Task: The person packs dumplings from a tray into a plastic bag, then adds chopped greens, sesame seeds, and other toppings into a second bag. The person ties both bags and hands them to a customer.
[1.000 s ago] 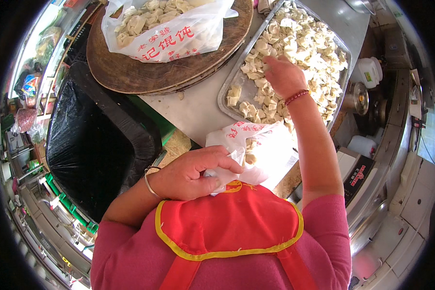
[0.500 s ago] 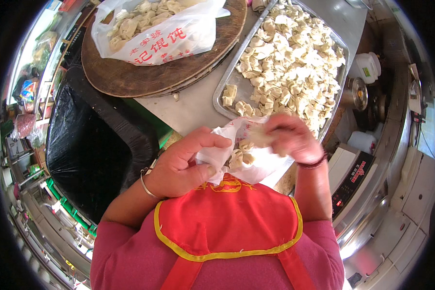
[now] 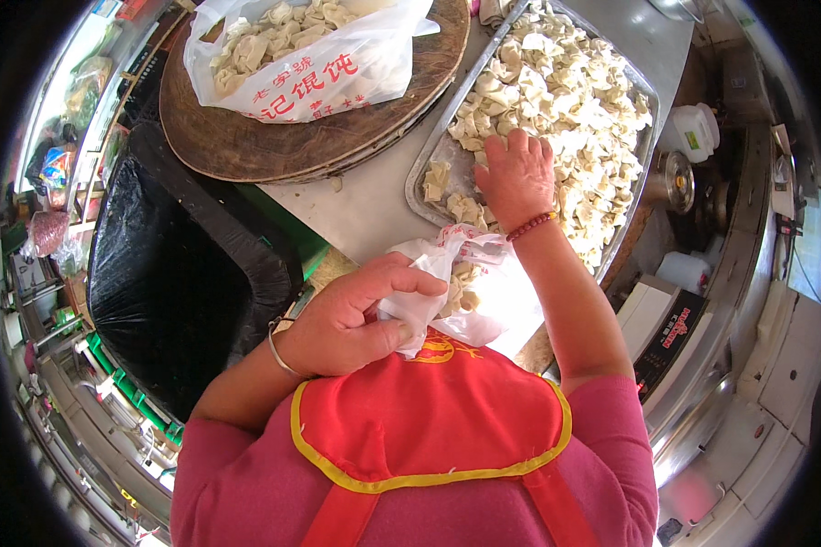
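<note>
My left hand (image 3: 351,310) grips the gathered edge of a small white plastic bag (image 3: 420,314) between thumb and fingers, close to the red apron. Several wontons (image 3: 462,287) show inside the bag's mouth. My right hand (image 3: 518,187), with a beaded bracelet at the wrist, reaches over a metal tray (image 3: 461,164). Its fingers are apart and rest on the near left part of a big heap of wontons (image 3: 584,118). The fingertips are partly lost among the pieces. A few wontons (image 3: 436,180) lie apart at the tray's near left corner.
A round wooden board (image 3: 210,150) at the far left carries a larger white bag (image 3: 374,77) filled with wontons. Black plastic (image 3: 155,283) lines a bin left of the table. Along the right are a metal pot (image 3: 677,178), a white tub (image 3: 689,130) and an appliance (image 3: 661,333).
My right hand has moved from above the small bag, forward to the heap on the tray. My left hand keeps its hold on the bag, nearly in the same place.
</note>
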Available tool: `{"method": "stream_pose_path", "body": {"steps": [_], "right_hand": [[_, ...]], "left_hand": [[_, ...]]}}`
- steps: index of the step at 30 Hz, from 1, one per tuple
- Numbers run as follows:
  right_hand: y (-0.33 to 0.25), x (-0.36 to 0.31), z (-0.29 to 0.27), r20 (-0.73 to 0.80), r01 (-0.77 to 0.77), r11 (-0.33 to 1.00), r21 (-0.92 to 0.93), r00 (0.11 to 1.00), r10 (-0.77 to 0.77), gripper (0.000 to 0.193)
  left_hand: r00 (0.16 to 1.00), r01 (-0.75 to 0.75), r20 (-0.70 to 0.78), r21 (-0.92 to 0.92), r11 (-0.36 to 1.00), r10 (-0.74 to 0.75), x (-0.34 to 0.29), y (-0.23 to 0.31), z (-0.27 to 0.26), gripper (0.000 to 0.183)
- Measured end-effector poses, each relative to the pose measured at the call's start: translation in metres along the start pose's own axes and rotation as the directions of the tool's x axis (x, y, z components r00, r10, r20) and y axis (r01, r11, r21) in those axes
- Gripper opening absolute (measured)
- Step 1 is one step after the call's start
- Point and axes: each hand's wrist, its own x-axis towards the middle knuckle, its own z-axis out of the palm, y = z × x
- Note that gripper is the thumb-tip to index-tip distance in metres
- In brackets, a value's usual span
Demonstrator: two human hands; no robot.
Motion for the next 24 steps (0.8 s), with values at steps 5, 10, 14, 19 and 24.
{"method": "stream_pose_path", "body": {"steps": [5,10,14,19,24], "right_hand": [[0.006,-0.004,-0.011,-0.083,0.255,0.945,0.205,0.967,-0.243,0.016],[0.010,-0.003,-0.001,-0.073,0.126,0.946,0.298,0.991,-0.109,0.015],[0.021,0.000,0.001,-0.105,0.136,0.864,0.485,0.990,-0.096,0.019],[0.060,-0.003,-0.037,0.230,-0.171,-0.239,0.956,0.941,0.248,0.014],[0.051,0.019,-0.035,0.052,-0.162,0.510,0.845,0.973,0.223,0.010]], "left_hand": [[0.999,-0.042,0.032,0.002,0.999,0.042,0.005,-0.005,0.001,0.043],[0.999,0.032,0.043,-0.019,0.999,-0.032,0.007,-0.003,-0.001,0.043],[0.998,-0.033,0.058,0.033,0.999,0.031,0.010,-0.005,0.001,0.042],[0.997,-0.009,0.071,0.033,0.999,0.007,0.006,-0.007,-0.004,0.043],[0.995,-0.037,0.098,0.027,0.999,0.034,0.011,-0.011,0.001,0.043]]}}
